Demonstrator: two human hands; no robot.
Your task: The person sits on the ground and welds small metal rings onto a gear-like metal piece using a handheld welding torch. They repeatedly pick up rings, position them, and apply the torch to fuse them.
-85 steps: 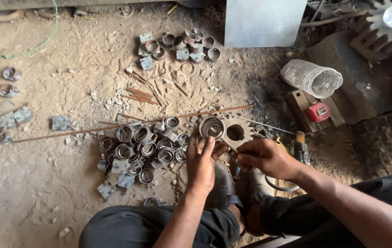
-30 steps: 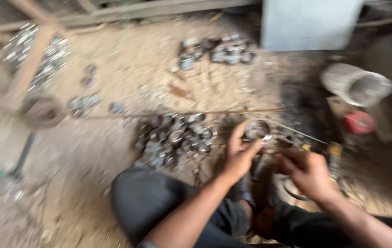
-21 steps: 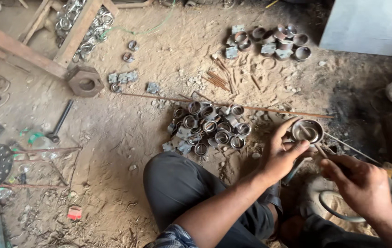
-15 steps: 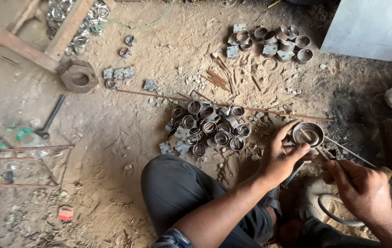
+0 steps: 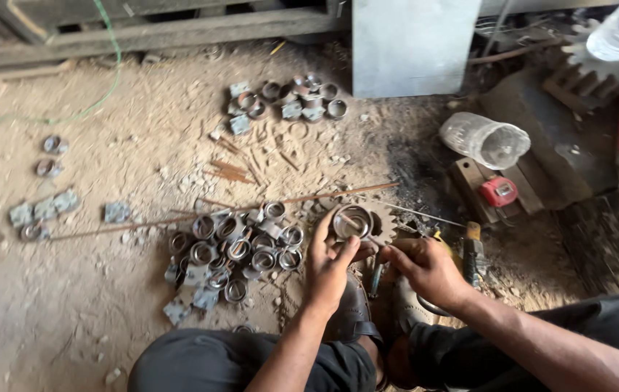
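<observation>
I sit on a dirt floor. My left hand (image 5: 330, 265) grips a short metal ring (image 5: 351, 221) that rests on a toothed gear plate (image 5: 384, 222). My right hand (image 5: 425, 270) is closed around a thin tool (image 5: 375, 276) whose tip points at the ring's inner side. A pile of several similar metal rings and small square plates (image 5: 233, 252) lies just left of my left hand.
A second cluster of rings (image 5: 288, 100) lies farther off near a grey metal box (image 5: 411, 45). A long thin rod (image 5: 237, 207) crosses the floor. At right are a clear plastic cup (image 5: 485, 139), a red tape measure (image 5: 499, 192) and a hammer (image 5: 473, 250). More plates (image 5: 44, 211) lie at left.
The view swung left and then back right. My left hand stayed on the ring, and my right hand has moved up close to it with the tool.
</observation>
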